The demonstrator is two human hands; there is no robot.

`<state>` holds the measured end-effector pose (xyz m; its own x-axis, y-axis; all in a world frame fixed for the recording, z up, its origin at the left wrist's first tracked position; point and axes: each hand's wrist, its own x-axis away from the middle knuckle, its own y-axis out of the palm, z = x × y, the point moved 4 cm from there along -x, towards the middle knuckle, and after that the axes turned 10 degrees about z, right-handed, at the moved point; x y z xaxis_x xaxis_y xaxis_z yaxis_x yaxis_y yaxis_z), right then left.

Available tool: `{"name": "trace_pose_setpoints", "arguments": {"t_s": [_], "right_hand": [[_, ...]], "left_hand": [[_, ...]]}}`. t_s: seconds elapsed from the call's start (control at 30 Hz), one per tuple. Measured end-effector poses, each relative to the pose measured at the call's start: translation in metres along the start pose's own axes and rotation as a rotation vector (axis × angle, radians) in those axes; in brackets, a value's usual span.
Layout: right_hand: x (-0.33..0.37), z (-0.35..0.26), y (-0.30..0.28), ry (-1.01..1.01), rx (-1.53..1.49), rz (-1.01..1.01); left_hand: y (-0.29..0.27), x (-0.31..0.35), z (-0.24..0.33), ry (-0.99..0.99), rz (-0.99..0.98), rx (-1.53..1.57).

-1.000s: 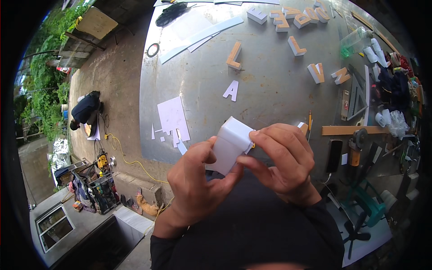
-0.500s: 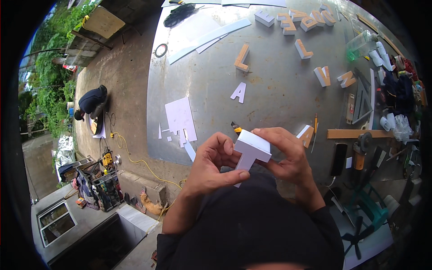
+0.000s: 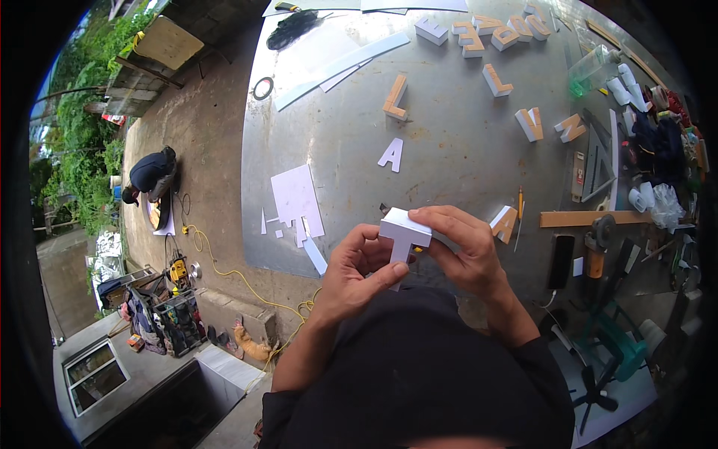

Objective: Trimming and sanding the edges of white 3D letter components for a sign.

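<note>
A white T-shaped block letter (image 3: 404, 232) is held up in front of my body, its flat face toward me. My left hand (image 3: 360, 271) grips the stem, with the thumb lying across it. At the right end of the crossbar, my right hand (image 3: 460, 243) pinches the block between its fingers and thumb. A utility knife (image 3: 384, 208) lies on the metal table behind the letter, mostly covered by it. Close to my right hand rests a block letter with a brown face (image 3: 503, 223), beside a yellow pencil (image 3: 520, 206). Farther off lies a flat white cut-out letter (image 3: 391, 154).
Several block letters (image 3: 471, 41) stand at the far side of the metal table (image 3: 336, 142). White sheet offcuts (image 3: 295, 196) lie left. A brown strip (image 3: 583, 218), angle grinder (image 3: 596, 251) and phone (image 3: 561, 262) are at right. A crouching person (image 3: 153, 173) works on the ground, near a yellow cord (image 3: 232, 278).
Both hands have shifted slightly left with the T-shaped block letter, which has turned a little more upright. The right-hand fingers have moved along its top edge.
</note>
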<state>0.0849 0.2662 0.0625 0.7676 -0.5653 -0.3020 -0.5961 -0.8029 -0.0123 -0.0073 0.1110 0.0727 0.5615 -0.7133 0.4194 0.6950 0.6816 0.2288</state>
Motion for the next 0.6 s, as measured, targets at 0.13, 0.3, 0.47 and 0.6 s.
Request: {"name": "trace_pose_setpoints", "arguments": {"t_s": [0.13,0.3,0.47,0.6], "right_hand": [[0.002,0.012,0.003,0.042,0.004,0.01],[0.003,0.025,0.007,0.074,0.045,0.061],[0.006,0.036,0.007,0.137,0.084,0.037],[0.015,0.077,-0.001,0.367,0.139,0.098]], "left_hand": [[-0.002,-0.004,-0.007,0.058,0.12,-0.071],[0.002,-0.005,-0.001,0.343,0.35,-0.48],[0.007,-0.005,0.005,0.254,0.387,-0.613],[-0.015,-0.001,-0.005,0.121,0.38,-0.35]]}}
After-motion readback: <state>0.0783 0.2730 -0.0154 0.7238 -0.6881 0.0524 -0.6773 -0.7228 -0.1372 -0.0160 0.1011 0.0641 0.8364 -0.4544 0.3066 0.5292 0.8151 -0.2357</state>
